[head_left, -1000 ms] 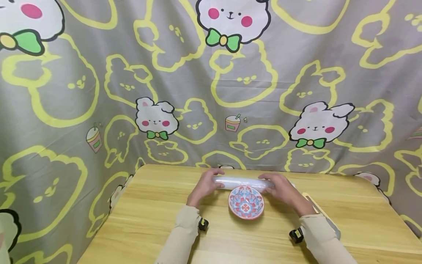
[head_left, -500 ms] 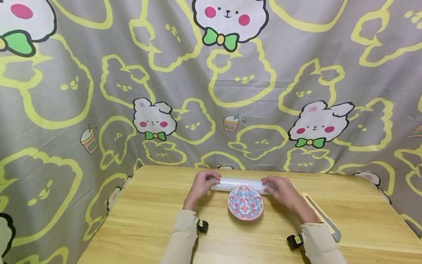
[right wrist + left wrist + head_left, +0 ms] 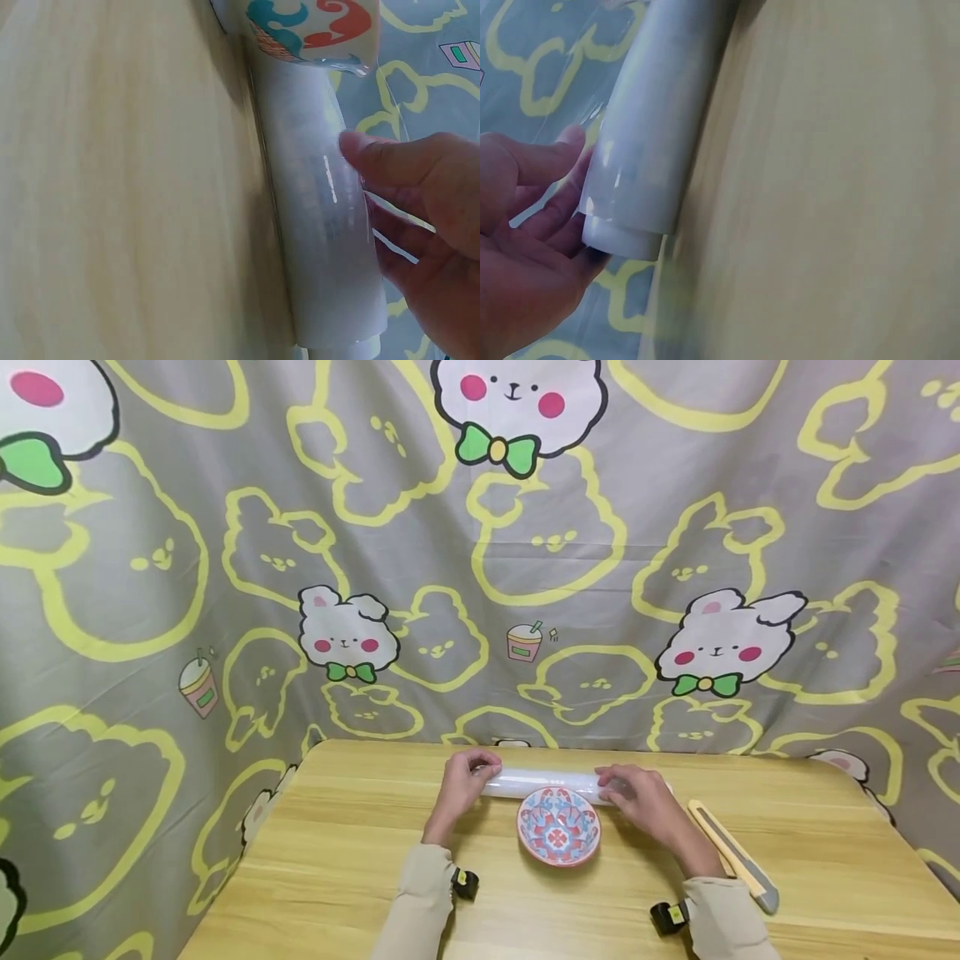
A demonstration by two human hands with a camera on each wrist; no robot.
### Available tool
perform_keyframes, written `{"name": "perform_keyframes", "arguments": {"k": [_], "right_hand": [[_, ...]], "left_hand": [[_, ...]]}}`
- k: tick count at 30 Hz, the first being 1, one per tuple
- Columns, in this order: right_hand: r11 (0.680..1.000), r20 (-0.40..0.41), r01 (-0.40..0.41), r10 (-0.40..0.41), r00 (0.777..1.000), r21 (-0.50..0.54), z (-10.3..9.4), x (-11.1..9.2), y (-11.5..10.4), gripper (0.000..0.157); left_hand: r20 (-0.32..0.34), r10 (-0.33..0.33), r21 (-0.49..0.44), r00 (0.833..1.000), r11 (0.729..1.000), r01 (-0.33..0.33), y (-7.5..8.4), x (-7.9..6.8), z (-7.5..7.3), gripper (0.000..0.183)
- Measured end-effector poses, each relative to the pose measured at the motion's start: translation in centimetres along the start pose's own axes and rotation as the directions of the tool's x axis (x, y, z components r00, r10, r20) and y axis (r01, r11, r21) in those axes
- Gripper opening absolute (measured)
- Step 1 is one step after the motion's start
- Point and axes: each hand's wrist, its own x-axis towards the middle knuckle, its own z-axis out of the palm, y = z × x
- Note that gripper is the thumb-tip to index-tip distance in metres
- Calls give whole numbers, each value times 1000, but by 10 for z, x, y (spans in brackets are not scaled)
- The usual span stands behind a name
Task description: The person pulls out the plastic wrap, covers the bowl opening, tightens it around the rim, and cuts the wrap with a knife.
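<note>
A roll of cling film lies crosswise on the table, just behind a patterned bowl with red and blue motifs. At the roll's left end is my left hand, its thumb and fingers curled close together. The left wrist view shows clear film glinting beside the thumb. Around the right part of the roll curl the fingers of my right hand. In the right wrist view its thumb touches the roll's side, and the other fingers are partly hidden behind. Bowl and roll overlap in the head view.
A yellow and grey utility knife lies on the wooden table, right of the right forearm. A grey curtain printed with cartoon animals hangs behind and to the left of the table. Black wrist cameras sit at both cuffs.
My left hand has shifted slightly left and its thumb and fingers have drawn together at the roll's end. The right hand has moved a little. More of the utility knife shows. The bowl stays put.
</note>
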Motion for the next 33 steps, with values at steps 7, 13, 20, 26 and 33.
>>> {"name": "perform_keyframes", "arguments": {"k": [7, 13, 20, 26, 33], "right_hand": [[1000, -12, 4, -4, 1000, -8, 5, -2, 2, 18], [1000, -37, 29, -29, 999, 1, 5, -1, 1, 15], [998, -43, 55, -57, 997, -43, 5, -3, 1, 19], [994, -61, 69, -74, 995, -84, 3, 0, 0, 13], [994, -91, 70, -78, 993, -90, 3, 2, -2, 11]], "left_hand": [[-53, -7, -23, 999, 1000, 6, 1, -1, 0, 4], [-43, -6, -9, 999, 1000, 5, 2, -2, -1, 7], [-43, -10, -25, 999, 1000, 9, 2, -5, -1, 8], [-41, -45, -21, 998, 999, 44, 4, -2, -3, 5], [-37, -39, -6, 999, 999, 39, 6, -4, -4, 6]]}}
